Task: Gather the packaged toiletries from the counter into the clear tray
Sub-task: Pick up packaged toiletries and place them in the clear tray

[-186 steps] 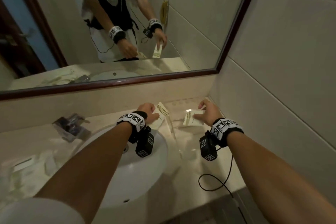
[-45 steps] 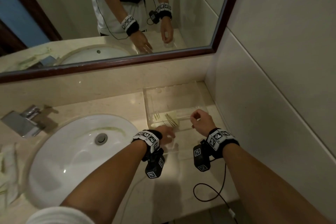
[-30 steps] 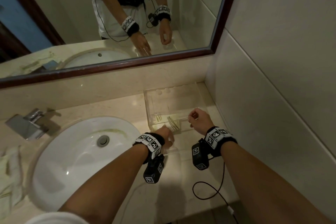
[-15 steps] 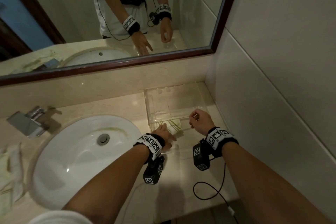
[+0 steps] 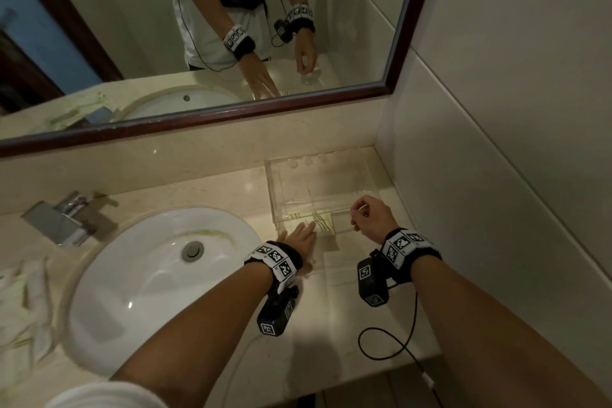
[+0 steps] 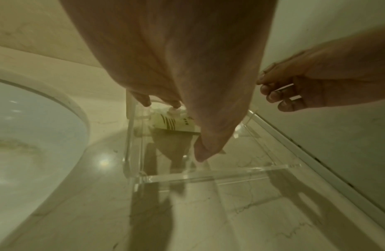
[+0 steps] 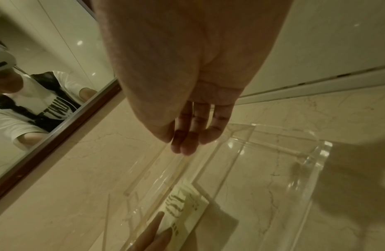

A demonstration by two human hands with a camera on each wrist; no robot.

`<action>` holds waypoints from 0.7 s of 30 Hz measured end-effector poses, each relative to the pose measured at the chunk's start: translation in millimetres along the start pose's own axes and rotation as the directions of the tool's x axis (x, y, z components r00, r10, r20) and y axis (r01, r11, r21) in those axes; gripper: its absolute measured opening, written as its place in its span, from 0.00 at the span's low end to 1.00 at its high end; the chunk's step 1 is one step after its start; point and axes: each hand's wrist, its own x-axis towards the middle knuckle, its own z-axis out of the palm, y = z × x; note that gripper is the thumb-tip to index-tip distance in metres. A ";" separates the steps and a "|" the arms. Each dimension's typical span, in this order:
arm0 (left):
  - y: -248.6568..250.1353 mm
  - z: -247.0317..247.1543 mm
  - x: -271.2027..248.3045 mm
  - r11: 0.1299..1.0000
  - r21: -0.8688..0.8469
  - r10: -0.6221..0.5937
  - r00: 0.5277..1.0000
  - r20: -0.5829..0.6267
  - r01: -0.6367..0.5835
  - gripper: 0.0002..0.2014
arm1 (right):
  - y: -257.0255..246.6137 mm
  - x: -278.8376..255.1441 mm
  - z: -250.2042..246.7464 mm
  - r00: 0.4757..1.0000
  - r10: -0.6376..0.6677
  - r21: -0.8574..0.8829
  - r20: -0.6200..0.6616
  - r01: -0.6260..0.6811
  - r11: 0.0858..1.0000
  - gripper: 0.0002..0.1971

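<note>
From above, one clear tray (image 5: pixel 318 185) sits in the back right corner of the counter (image 5: pixel 231 189), against the wall. One pale packet (image 5: pixel 319 222) with dark stripes lies inside it at the tray's front left corner; whether a second lies beneath I cannot tell. The left hand (image 5: pixel 299 235) reaches in with straight fingers laid on that packet. The right hand (image 5: pixel 369 217) hovers over the tray's front right part, thumb and forefinger pinched on something small and pale that I cannot make out. One white basin (image 5: pixel 159 278) fills the counter's middle, one chrome tap (image 5: pixel 61 220) stands at its back left, and a heap of further pale packets (image 5: pixel 23 308) lies at the counter's left edge, too blurred to count. One mirror (image 5: pixel 198 26) hangs above.

From the left wrist, the left hand (image 6: pixel 176 76) has its fingertips (image 6: pixel 174 102) pressing down on the striped packet (image 6: pixel 174 124), thumb stretched toward the tray's front wall (image 6: pixel 208 176). The right hand (image 6: pixel 299 84) hangs to the side, fingers curled inward.

From the right wrist, the right hand (image 7: pixel 187 101) shows three fingers pressed together and hanging loosely over the tray (image 7: pixel 240 166); the pinch itself is hidden. Below, two fingers of the left hand (image 7: pixel 152 232) rest on the packet (image 7: pixel 182 207).
</note>
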 end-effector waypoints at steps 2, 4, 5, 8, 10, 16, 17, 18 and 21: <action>1.3 -0.4 -0.7 0.999 0.030 0.011 1.000 -0.010 -0.011 0.40 | -1.1 0.4 1.8 1.000 -0.008 -0.007 -0.004 0.008 1.000 0.02; 3.5 0.6 0.8 0.998 0.058 0.025 1.000 -0.015 -0.024 0.40 | -0.9 0.1 3.2 1.000 -0.007 -0.010 -0.006 0.007 1.000 0.02; 4.8 1.9 3.0 0.997 0.068 0.026 1.000 -0.016 -0.025 0.40 | -0.3 -0.1 3.3 1.000 -0.006 -0.009 -0.005 0.006 1.000 0.02; 6.0 7.8 12.6 0.998 0.061 0.001 1.000 -0.007 0.000 0.40 | 3.2 -1.9 0.5 1.000 -0.006 -0.005 -0.003 0.006 1.000 0.01; 4.9 11.4 18.0 0.999 0.039 -0.019 1.000 0.014 0.019 0.39 | 6.7 -3.3 -3.0 1.000 -0.003 -0.007 -0.003 0.003 1.000 0.01; 5.9 12.6 22.8 1.000 -0.014 0.026 1.000 -0.013 -0.027 0.38 | 10.4 -1.9 -10.0 1.000 0.019 -0.015 -0.003 -0.019 1.000 0.02; 7.6 11.8 25.0 0.999 -0.005 0.047 0.999 -0.019 -0.047 0.38 | 9.1 -1.3 -10.3 1.000 0.016 -0.016 -0.006 -0.016 1.000 0.03; 9.2 10.3 27.9 0.998 0.005 0.059 0.998 -0.018 -0.059 0.37 | 7.7 -0.2 -10.7 1.000 0.011 -0.017 -0.008 -0.011 1.000 0.03; 13.3 6.3 39.2 0.999 0.015 0.052 0.999 0.009 -0.052 0.36 | 5.4 3.4 -11.8 1.000 0.002 -0.019 -0.005 -0.002 1.000 0.03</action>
